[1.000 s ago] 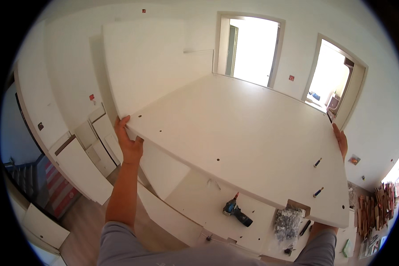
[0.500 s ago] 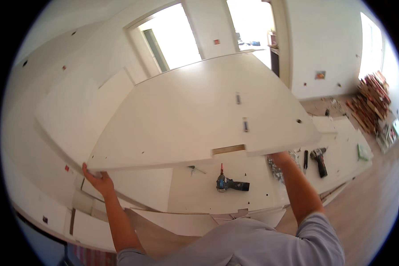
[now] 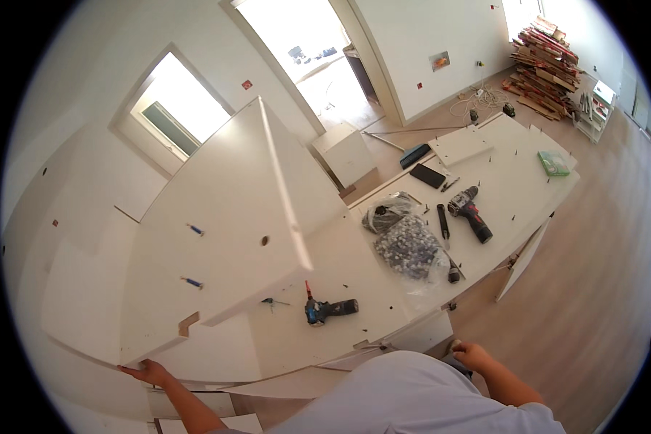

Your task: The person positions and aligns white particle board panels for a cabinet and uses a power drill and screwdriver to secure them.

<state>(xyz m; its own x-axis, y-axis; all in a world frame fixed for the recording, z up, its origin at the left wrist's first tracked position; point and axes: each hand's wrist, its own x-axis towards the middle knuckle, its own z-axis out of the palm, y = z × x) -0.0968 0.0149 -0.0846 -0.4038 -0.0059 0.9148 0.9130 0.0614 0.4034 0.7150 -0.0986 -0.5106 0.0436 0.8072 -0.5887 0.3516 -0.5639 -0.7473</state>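
A large white panel [image 3: 217, 239] stands tilted on my left, with a notch in its near edge, a round hole and two blue-centred fittings on its face. My left hand [image 3: 149, 372] grips the panel's near lower corner, its fingers partly under the edge. Low at my right side, beside the bench, my right hand [image 3: 474, 357] is closed; what it holds, if anything, is hidden. A blue-and-black power driver [image 3: 322, 311] with a red bit lies on the white work surface [image 3: 372, 318], close to the panel's edge.
A clear bag of small fittings [image 3: 409, 246], a black-and-red drill [image 3: 471, 215], a dark screwdriver-like tool [image 3: 443, 220], a black phone [image 3: 427, 176] and a green box [image 3: 553, 163] lie on the surface. Beyond stand a broom [image 3: 414, 155] and a wood pile [image 3: 546, 69].
The panel has swung left and tipped more upright, uncovering the bag and phone. My right hand has let go of it and dropped to my right side; my left hand stays on its corner.
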